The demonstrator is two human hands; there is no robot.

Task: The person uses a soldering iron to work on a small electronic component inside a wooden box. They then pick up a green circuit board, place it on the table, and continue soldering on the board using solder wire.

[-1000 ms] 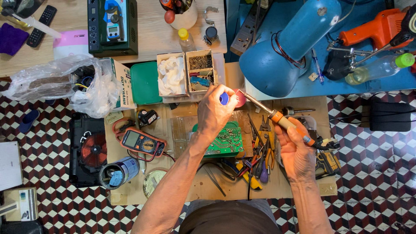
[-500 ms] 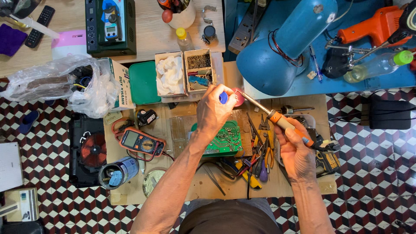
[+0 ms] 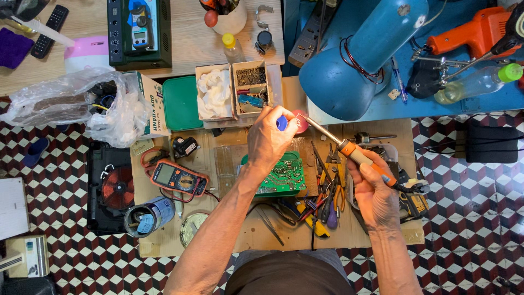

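Note:
My right hand grips the orange handle of a soldering iron, whose metal tip points up-left to a small red round tin. My left hand is closed around a small blue object right beside that tin. Under my left hand lies a green circuit board on a low wooden work board. What the blue object is cannot be made out.
Pliers and screwdrivers lie between my arms. An orange multimeter and a tin can sit to the left. Small parts boxes, a green lid, a blue lamp and an orange tool are beyond. A plastic bag lies far left.
Both hands keep nearly the same pose; the iron's tip stays at the red tin. The view has shifted only slightly.

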